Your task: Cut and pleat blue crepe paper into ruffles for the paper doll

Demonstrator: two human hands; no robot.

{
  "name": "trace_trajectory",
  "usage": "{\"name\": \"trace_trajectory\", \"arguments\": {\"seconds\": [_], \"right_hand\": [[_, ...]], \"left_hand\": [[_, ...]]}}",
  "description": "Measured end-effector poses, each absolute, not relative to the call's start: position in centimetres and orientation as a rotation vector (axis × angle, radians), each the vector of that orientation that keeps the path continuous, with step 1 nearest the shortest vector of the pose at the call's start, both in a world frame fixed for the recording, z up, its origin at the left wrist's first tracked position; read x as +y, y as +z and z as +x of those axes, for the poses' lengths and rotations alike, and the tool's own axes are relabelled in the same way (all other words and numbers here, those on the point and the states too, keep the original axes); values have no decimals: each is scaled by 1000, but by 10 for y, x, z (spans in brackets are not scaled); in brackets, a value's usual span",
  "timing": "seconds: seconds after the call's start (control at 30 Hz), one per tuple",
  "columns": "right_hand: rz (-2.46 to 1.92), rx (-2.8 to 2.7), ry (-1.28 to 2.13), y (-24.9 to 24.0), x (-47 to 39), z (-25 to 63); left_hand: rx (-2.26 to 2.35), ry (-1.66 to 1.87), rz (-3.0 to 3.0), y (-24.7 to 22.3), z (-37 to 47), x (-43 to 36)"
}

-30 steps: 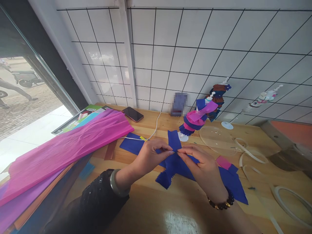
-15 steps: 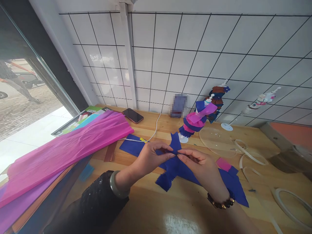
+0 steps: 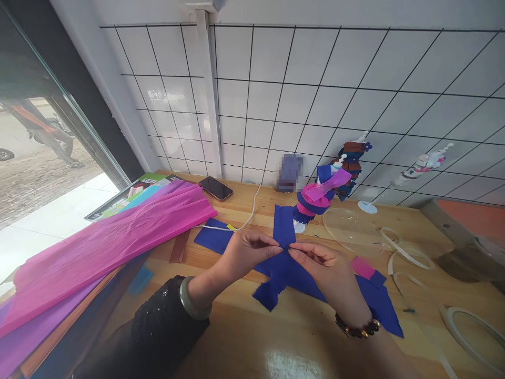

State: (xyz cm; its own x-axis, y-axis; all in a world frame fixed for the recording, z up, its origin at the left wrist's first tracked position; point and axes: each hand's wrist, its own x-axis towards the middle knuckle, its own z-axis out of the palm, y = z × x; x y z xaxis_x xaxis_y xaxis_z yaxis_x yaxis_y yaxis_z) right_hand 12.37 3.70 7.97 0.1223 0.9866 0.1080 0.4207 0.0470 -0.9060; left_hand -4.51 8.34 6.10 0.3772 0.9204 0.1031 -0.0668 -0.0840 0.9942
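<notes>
A dark blue crepe paper strip (image 3: 284,223) is pinched between the fingertips of my left hand (image 3: 246,255) and my right hand (image 3: 323,266), close together. Its upper part stands flat and smooth beyond my fingers, while the lower end is gathered into small pleats and hangs toward me. Under both hands, a wider blue paper piece (image 3: 379,302) lies across the wooden table. A small pink paper piece (image 3: 362,267) rests on it, right of my right hand. Just behind stands a figure in pink and blue ruffled paper (image 3: 315,197).
Pink crepe paper (image 3: 118,237) lies over other sheets at the left. A phone (image 3: 216,188) and white cable (image 3: 254,205) are behind. On the right are a clear disc (image 3: 349,229), white strip coils (image 3: 410,252) and a metal-sided container (image 3: 453,231).
The upper part of the blue strip has opened out wider and flatter above my fingertips. Both hands keep their pinch in nearly the same place. Outside, a person has shifted.
</notes>
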Motion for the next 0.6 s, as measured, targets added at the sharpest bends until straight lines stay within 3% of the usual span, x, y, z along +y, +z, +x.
{"name": "trace_trajectory", "arguments": {"seconds": [0.6], "right_hand": [[-1512, -1328, 820, 75, 37, 123]], "left_hand": [[867, 1063, 1446, 63, -43, 79]]}}
